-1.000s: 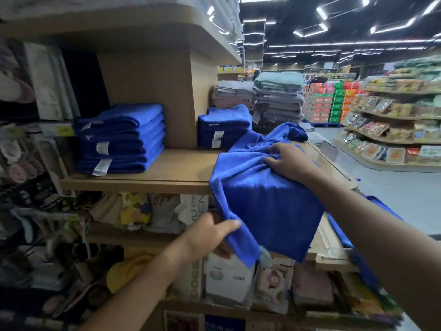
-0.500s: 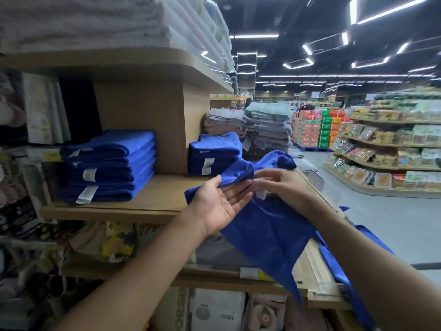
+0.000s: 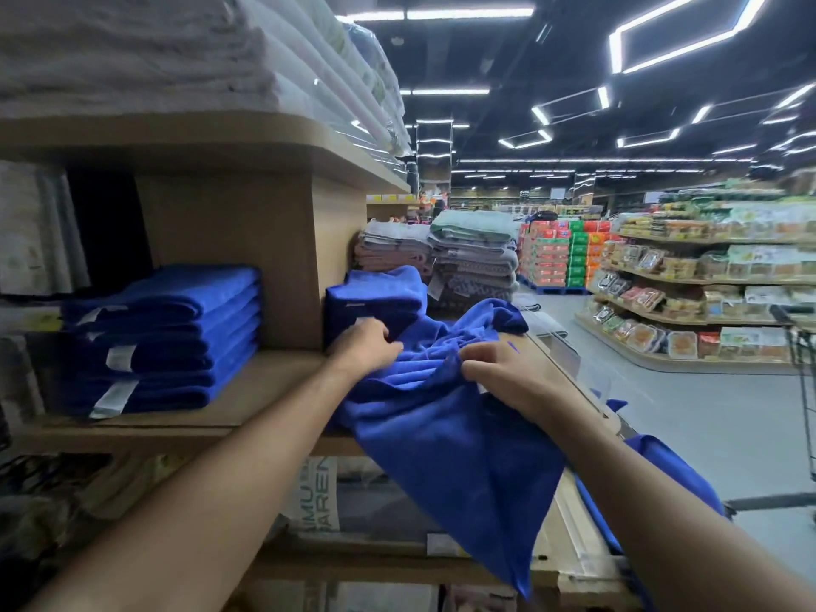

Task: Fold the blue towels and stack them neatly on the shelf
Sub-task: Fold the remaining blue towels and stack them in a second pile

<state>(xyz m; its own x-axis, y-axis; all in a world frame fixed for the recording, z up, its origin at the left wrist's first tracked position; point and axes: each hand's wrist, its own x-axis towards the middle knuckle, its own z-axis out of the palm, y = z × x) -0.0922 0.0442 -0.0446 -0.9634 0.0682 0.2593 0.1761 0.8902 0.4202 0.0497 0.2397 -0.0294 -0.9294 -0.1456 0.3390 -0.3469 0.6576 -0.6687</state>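
Bunching up on the front edge of the pale wooden shelf board [image 3: 273, 386], the loose royal-blue microfibre towel [image 3: 446, 435] lies crumpled between the two hands. Its upper part is heaped on the board and its lower part hangs over the edge, tapering to a long point below the grip. The left hand [image 3: 368, 351] is knuckles-up at the towel's left side, its fingers curled down into the fabric and clamped on a fold. The right hand [image 3: 503, 377] does the same on the right side, with a gathered ridge of cloth pinched under its curled fingers. The two hands are close together but not touching. Just beyond the left hand, touching or nearly touching it, sits a short stack of folded blue towels [image 3: 379, 298] on the same board. Further left of the grip, past an upright wooden divider panel [image 3: 247, 258], a taller stack of folded blue towels with white paper labels [image 3: 176, 337] rests squarely on the shelf. Above the grip, the upper shelf carries thick piles of folded white linen [image 3: 154, 50]. Beyond the right hand stand piles of folded grey and pale green towels [image 3: 474, 254]. Under the right forearm another piece of blue cloth [image 3: 662, 461] hangs; what it is I cannot tell. Far right of the grip, across a grey aisle, are tiered shelves of packaged food [image 3: 706, 293].
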